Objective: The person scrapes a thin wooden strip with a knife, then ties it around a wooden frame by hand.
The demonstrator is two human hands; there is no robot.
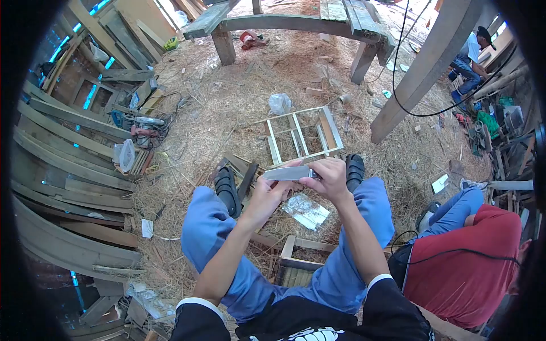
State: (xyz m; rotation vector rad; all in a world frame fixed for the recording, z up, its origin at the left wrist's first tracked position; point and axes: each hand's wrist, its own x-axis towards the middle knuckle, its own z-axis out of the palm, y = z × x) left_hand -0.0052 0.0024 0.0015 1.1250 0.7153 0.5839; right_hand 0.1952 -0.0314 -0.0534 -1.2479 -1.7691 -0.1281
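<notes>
The right hand [330, 177] grips the knife [287, 173] by its handle; the left hand [263, 200] meets the blade, its hold unclear. Behind the knife, rightward, sits a person in red [469, 267]. Beyond the knife, a wooden frame [329, 129] obstructs; a post [425, 65] bounds its right; shavings-strewn floor [250, 94] opens ahead of it, reaching a bench [284, 22].

Beyond the blade [286, 173], a wooden frame [332, 128] obstructs; littered floor [222, 113] leaves passage far left, a slanted post [425, 68] blocks far right.

woodworking workshop | shavings-strewn floor [250, 94] | wooden bench [284, 23] | leaning planks [57, 241] | power tools [148, 122]
</notes>
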